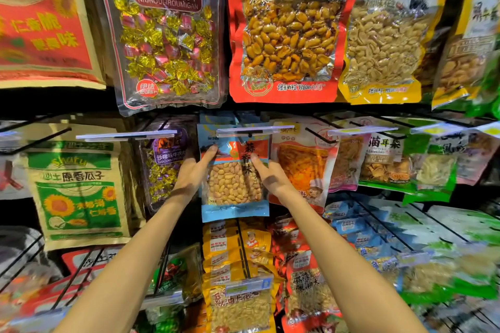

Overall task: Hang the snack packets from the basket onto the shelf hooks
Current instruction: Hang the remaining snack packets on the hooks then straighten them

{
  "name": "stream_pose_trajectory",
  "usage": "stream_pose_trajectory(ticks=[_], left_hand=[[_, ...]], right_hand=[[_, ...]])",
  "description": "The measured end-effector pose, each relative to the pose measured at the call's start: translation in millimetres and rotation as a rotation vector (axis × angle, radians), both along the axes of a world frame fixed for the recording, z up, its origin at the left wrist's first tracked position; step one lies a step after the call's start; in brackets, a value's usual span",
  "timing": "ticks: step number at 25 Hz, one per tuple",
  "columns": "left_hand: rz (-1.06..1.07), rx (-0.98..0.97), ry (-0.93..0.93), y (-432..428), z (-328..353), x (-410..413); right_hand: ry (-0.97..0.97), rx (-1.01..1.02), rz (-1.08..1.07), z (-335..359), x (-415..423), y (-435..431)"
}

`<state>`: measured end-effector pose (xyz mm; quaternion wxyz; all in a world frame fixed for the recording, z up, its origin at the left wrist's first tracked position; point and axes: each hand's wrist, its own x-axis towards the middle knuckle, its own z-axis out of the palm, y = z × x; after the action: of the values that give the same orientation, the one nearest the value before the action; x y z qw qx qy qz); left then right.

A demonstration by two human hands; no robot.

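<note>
A blue packet of peanuts (234,189) with a red label hangs upright in the middle row, its top just under a clear price strip (254,130) on a hook. My left hand (193,174) holds the packet's left edge, fingertips reaching up over its front. My right hand (272,177) holds the right side, one finger stretched up across the label. Both thumbs are hidden. More blue packets sit behind it on the same hook. No basket is in view.
Packed hooks surround the spot: a purple candy bag (165,167) to the left, an orange snack bag (301,167) to the right, a red peanut bag (286,35) above, and yellow packets (235,251) below. Black wire hooks (244,249) jut forward.
</note>
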<state>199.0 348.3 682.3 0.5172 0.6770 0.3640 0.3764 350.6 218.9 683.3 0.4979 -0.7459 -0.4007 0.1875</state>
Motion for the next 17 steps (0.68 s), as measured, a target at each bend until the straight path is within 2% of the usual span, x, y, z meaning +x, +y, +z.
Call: stream_pose_trajectory(ticks=[5, 10, 17], left_hand=[[-0.051, 0.072, -0.108, -12, -6, 0], [-0.113, 0.121, -0.142, -21, -7, 0], [-0.025, 0.147, -0.162, -23, -9, -1]], right_hand=[[-0.005, -0.001, -0.011, 0, 2, -3], [0.171, 0.089, 0.066, 3, -11, -7], [0.255, 0.131, 0.09, 1, -20, -11]])
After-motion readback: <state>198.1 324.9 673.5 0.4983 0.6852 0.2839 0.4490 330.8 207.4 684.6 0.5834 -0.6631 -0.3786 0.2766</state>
